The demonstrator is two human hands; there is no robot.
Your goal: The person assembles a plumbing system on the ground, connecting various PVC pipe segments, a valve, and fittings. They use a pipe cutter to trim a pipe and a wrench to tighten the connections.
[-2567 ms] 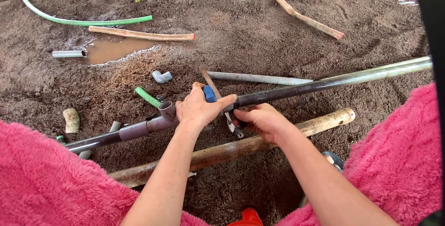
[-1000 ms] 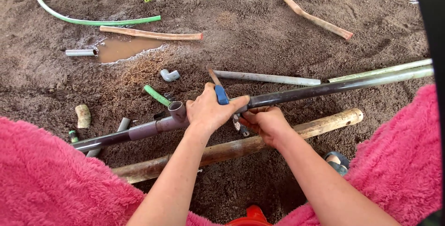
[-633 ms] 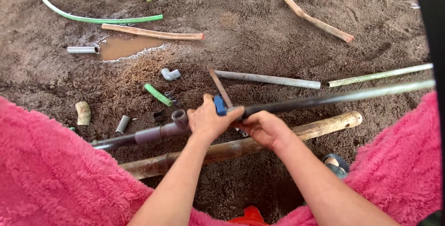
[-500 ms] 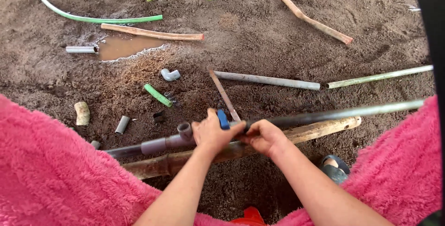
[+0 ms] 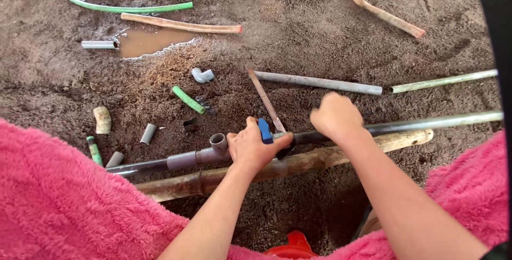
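A long dark grey pipe (image 5: 426, 123) runs left to right across the soil, with a grey tee fitting (image 5: 218, 142) and a blue-handled valve (image 5: 264, 130) near its middle. My left hand (image 5: 255, 150) is closed around the pipe at the valve, the blue handle showing between thumb and fingers. My right hand (image 5: 336, 117) is closed on the same pipe a short way to the right. A thick wooden pole (image 5: 298, 162) lies just below the pipe, parallel to it. A thin brown strip (image 5: 264, 97) slants up from the valve.
On the soil lie a loose grey pipe (image 5: 320, 82), a pale green pipe (image 5: 442, 81), a grey elbow (image 5: 202, 75), a short green piece (image 5: 188, 100), small pipe offcuts (image 5: 149, 133), a green hose (image 5: 117, 8), two sticks (image 5: 181, 25) and a muddy puddle (image 5: 149, 42). Pink fleece (image 5: 58, 206) covers both lower corners.
My right hand has slid away from the left hand, to the right along the pipe. The pipe has come down close against the wooden pole. My left hand stays on the valve.
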